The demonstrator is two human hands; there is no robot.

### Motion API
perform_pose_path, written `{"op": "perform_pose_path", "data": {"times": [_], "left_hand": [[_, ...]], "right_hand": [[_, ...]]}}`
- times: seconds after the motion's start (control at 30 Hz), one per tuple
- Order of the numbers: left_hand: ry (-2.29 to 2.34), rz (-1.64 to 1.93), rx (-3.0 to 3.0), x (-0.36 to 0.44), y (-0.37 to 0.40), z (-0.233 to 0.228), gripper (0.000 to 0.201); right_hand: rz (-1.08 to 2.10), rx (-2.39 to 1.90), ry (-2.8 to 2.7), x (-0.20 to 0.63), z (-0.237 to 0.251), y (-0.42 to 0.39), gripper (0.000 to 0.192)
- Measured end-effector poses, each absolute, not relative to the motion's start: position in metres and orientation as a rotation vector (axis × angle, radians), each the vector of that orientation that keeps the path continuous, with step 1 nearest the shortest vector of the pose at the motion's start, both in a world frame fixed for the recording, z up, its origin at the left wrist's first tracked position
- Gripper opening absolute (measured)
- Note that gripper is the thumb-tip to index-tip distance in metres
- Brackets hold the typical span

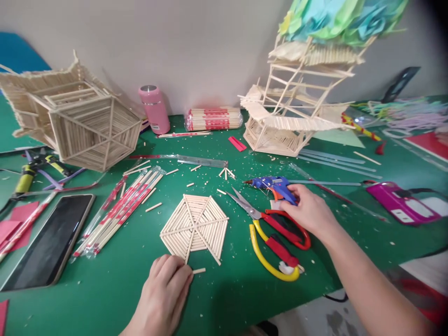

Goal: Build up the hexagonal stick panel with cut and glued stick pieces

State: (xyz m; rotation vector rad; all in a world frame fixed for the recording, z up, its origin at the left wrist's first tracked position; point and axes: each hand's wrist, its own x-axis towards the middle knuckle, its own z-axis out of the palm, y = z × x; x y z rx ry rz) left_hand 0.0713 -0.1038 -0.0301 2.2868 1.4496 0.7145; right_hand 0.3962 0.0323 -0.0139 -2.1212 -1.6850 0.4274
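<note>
A flat hexagonal panel of wooden sticks point(194, 226) lies on the green table point(115, 275). My left hand point(164, 291) rests just below its near edge, fingers bent, next to a short stick piece point(199, 270). My right hand point(308, 211) reaches over the handle of a blue glue gun point(271, 185) and closes around it. Under that hand lie red-and-yellow scissors point(276, 235), blades pointing up-left.
A black phone point(49, 240) and wrapped chopsticks point(117, 212) lie at left. A hexagonal stick roof point(75, 119) stands back left, a pink bottle point(154, 108) and chopstick pack point(213, 118) by the wall, a stick tower point(297, 98) back right, and a magenta case point(402, 203) right.
</note>
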Motion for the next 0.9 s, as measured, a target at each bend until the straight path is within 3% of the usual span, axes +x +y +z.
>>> {"op": "perform_pose_path", "data": {"times": [0.13, 0.37, 0.57, 0.7, 0.9], "left_hand": [[1.435, 0.74, 2.319, 0.073, -0.098, -0.032, 0.02], [1.342, 0.693, 2.364, 0.075, -0.089, -0.034, 0.022], [1.247, 0.638, 2.414, 0.069, -0.084, -0.033, 0.022], [1.212, 0.705, 2.438, 0.067, -0.085, -0.034, 0.021], [1.218, 0.7, 2.401, 0.066, -0.086, -0.034, 0.021]], "right_hand": [[0.544, -2.087, -1.534, 0.401, 0.002, 0.036, 0.008], [1.006, -1.764, -1.358, 0.382, 0.035, 0.015, 0.021], [1.43, -1.453, -1.354, 0.344, 0.033, -0.03, 0.018], [1.435, -1.407, -1.562, 0.324, 0.028, -0.059, 0.015], [1.293, -1.706, -1.655, 0.319, 0.016, -0.098, 0.019]]}}
